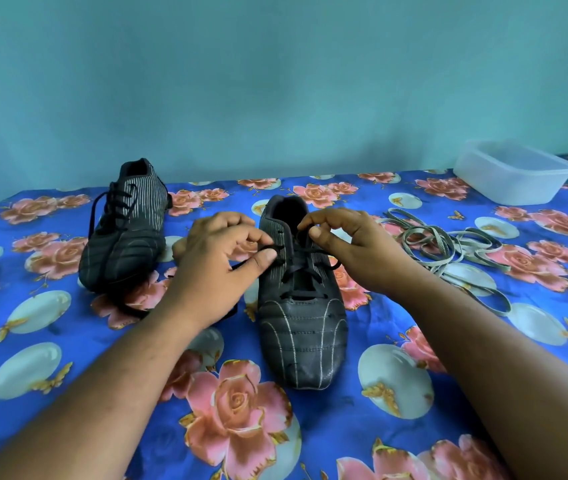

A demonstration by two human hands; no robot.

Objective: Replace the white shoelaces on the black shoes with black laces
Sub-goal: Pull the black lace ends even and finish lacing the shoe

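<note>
The near shoe (301, 306) lies on the desk (414, 427), toe toward the person, long axis running away. The left hand (220, 268) pinches the black lace (305, 268) left of the eyelets; the right hand (352, 247) pinches it above the tongue, nearer the top holes.

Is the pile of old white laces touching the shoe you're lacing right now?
Apart. The head view shows blue floral cloth between the white laces and the near shoe, with the right hand in that stretch too.
</note>
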